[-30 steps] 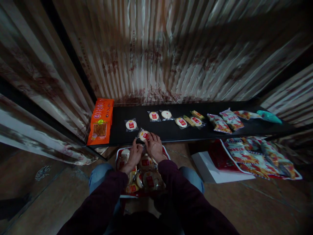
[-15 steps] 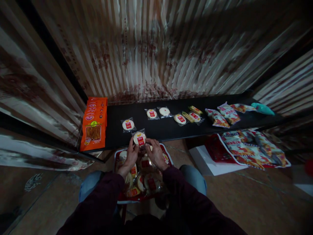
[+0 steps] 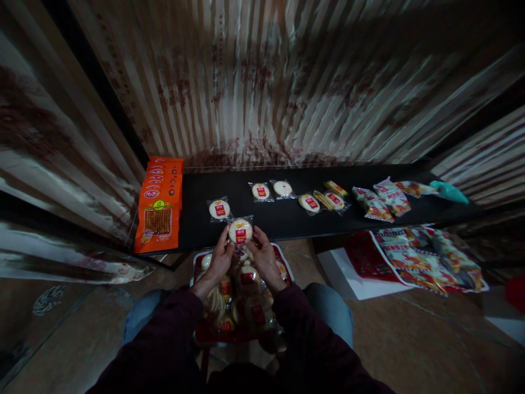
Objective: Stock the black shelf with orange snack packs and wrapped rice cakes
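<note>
Both hands hold one clear packet with a round pale cake and a red label (image 3: 240, 230) at the front edge of the black shelf (image 3: 283, 219). My left hand (image 3: 218, 260) grips its left side, my right hand (image 3: 263, 258) its right side, fingers closed on the wrapper. Below my hands, on my lap, lies an open red bag (image 3: 238, 293) filled with several more such packets. Another cake packet (image 3: 219, 209) lies on the shelf just behind the held one.
Orange snack packs (image 3: 159, 215) are stacked at the shelf's left end. Several cake packets (image 3: 261, 191), wrapped bars (image 3: 335, 189), and printed bags (image 3: 375, 208) lie along the shelf, a teal object (image 3: 449, 192) at the right. A large printed bag (image 3: 426, 257) rests on a white box (image 3: 353, 279).
The packet was at the shelf edge under my right hand. Both hands now hold it by its sides, slightly to the right of where it was half a second ago. The view shifted a little.
</note>
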A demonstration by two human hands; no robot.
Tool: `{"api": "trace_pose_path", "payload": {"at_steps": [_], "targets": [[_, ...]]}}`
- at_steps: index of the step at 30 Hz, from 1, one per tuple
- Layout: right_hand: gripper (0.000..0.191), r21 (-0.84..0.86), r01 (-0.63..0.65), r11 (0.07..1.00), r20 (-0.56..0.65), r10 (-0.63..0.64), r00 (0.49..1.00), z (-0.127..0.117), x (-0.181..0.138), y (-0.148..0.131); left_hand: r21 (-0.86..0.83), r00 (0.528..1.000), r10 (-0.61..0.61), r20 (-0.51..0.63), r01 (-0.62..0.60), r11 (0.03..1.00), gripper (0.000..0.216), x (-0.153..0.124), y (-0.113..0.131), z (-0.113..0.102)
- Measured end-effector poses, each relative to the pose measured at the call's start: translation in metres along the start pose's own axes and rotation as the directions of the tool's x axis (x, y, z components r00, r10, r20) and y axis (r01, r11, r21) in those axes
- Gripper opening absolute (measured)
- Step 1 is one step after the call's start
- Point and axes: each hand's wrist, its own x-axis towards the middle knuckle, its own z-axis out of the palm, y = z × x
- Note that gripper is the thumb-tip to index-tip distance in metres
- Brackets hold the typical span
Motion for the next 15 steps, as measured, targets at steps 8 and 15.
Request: {"api": "trace_pose_path", "payload": {"at_steps": [8,15], "targets": [[0.05,0.087,0.077,0.993,-0.039,-0.074,0.997,0.018,-0.003,-0.014,0.271,0.987,0.131,-0.089,-0.103,0.957,0.049,0.007,0.013,0.002],[0.052,0.076,0.097,0.992,-0.078,-0.091,0.993,0.029,-0.003,-0.016,0.247,0.968,0.231,-0.102,-0.2,0.948,0.036,0.006,0.02,0.008]]}}
